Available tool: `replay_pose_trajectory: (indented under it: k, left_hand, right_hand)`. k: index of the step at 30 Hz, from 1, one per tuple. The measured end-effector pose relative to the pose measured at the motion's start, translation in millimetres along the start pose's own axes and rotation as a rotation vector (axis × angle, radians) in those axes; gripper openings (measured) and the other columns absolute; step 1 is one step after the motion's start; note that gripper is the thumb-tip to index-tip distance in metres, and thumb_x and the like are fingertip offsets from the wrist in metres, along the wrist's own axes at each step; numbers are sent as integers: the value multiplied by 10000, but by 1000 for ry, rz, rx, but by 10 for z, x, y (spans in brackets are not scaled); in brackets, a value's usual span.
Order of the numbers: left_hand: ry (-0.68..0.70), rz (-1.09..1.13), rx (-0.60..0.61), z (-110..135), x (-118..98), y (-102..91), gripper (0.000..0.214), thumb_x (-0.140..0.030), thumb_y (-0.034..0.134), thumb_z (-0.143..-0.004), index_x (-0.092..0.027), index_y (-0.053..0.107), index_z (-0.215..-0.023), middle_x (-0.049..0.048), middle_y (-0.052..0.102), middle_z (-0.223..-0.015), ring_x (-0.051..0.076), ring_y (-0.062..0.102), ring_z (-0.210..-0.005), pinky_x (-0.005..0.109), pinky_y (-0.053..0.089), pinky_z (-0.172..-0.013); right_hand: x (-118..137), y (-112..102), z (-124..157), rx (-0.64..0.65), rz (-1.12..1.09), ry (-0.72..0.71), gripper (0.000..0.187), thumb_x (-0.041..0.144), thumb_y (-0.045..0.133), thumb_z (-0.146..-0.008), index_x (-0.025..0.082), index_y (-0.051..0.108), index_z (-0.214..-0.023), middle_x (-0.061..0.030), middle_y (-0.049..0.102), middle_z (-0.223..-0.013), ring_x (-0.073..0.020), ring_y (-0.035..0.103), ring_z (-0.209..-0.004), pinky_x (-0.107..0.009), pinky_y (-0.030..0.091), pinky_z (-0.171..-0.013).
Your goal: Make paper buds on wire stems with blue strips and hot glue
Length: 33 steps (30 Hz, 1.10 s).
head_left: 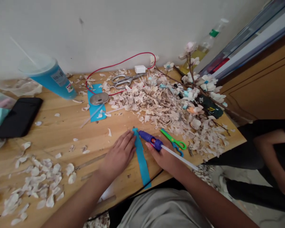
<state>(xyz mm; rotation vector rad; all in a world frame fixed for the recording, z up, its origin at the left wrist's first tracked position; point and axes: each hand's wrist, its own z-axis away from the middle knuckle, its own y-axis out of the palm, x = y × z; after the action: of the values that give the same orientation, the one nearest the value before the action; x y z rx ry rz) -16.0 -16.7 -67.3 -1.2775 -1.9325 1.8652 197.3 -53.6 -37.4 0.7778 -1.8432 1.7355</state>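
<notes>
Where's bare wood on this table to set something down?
Free: the wooden table between the black phone, the blue cup and the left hand; only stray flakes there. Crowded: the husk pile with the flower branch beyond the glue gun, and the petal heap near-left.

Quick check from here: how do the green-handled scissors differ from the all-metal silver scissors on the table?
The small green-handled scissors have green and blue plastic handles; the large silver metal scissors are bare metal throughout. The green pair lies near the table's front edge, beside the right hand that holds the purple glue gun; the silver pair lies far back near the wall, by the red cable. Both rest flat among pale petal scraps.
</notes>
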Motion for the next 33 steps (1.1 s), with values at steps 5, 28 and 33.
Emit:
replay_pose_trajectory:
  k: [5,28,33]
  left_hand:
    - [-26,50,2,6,-5,-2,442,-276,472,-994,-140,503,-1414,165,502,-1467,298,395,-1426,493,387,-1177]
    - [-38,149,-27,7,5,3,416,-277,467,-995,-159,529,-1389,156,503,-1462,290,392,-1426,499,371,-1183]
    - [-343,506,-284,-26,-86,-133,299,-323,550,-962,-185,669,-1199,116,675,-1171,232,632,-1122,399,524,-1004]
  right_hand:
    - [5,12,6,14,47,38,268,468,507,-971,263,674,-936,-60,723,-873,-253,689,-849,-374,542,-767]
    - [-61,49,69,-43,-2,94,272,514,577,-918,251,644,-940,-64,699,-857,-259,676,-814,-378,551,-737]
    - [-58,52,242,-26,-494,229,336,556,526,-926,234,625,-919,-49,703,-858,-158,608,-504,-326,553,-521]
